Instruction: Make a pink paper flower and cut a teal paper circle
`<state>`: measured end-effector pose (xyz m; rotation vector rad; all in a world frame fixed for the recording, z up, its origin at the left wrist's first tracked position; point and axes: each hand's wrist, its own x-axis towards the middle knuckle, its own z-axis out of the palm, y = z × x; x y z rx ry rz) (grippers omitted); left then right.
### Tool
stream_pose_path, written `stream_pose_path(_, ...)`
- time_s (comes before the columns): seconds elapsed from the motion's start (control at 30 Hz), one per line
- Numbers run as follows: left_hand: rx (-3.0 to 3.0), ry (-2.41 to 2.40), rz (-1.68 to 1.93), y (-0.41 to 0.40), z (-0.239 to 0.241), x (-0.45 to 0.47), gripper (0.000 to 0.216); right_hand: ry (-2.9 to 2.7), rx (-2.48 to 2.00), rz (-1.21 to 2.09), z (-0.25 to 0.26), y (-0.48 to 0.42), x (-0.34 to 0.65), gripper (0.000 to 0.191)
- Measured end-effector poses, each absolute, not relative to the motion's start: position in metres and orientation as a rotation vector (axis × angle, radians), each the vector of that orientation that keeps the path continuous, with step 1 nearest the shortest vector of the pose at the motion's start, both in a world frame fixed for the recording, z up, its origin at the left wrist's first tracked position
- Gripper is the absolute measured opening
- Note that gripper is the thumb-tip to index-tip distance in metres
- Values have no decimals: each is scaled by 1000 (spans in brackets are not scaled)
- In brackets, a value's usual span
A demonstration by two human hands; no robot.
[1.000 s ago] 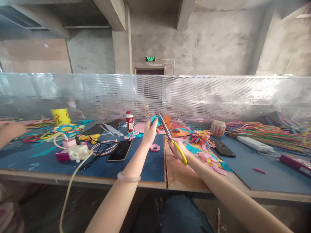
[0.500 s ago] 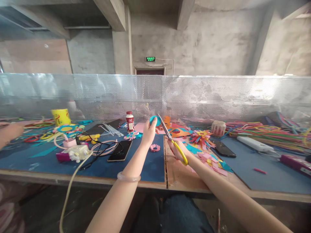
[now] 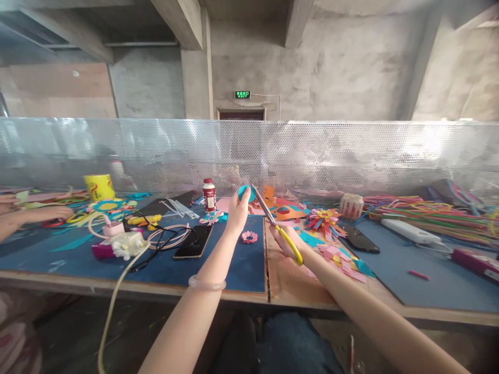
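My left hand [image 3: 238,210] pinches a round piece of blue paper [image 3: 245,192], raised above the table. In my right hand [image 3: 286,240] is a pair of scissors [image 3: 265,206] with yellow handles, its blades pointing up and left to the paper's right edge. Whether the blades touch the paper I cannot tell. Below my left hand a small pink paper flower [image 3: 249,237] lies on the blue mat [image 3: 237,270]. Cut paper scraps [image 3: 343,262] are spread beyond and beside my right hand.
Left of my arm are a phone [image 3: 194,242], coiled cables and a power strip [image 3: 119,245]. A red bottle [image 3: 209,195] stands behind. At right lie another phone [image 3: 360,239] and colourful strips [image 3: 424,213]. Another person's hand [image 3: 54,213] reaches in from the left.
The blue paper has turned and shifted slightly left in my left hand. My scissors stay nearly in place. The other person's hand has moved right, over the table.
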<state>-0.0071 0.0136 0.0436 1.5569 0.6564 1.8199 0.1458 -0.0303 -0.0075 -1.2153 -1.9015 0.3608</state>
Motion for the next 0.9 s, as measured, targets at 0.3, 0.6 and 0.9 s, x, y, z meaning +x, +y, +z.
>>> stream_pose_path(0.3,1532,653,1830,18,43,-8,30,-1946,-1195,363,-7,-31,148,26)
stream_pose_path(0.6,1530,640,1845,23,41,-8,32,-1965,-1181,381,-9,-29,148,24)
stream_pose_path(0.9,1526,586,1827,22,40,-9,31,-1970,-1182,358,-9,-29,150,24)
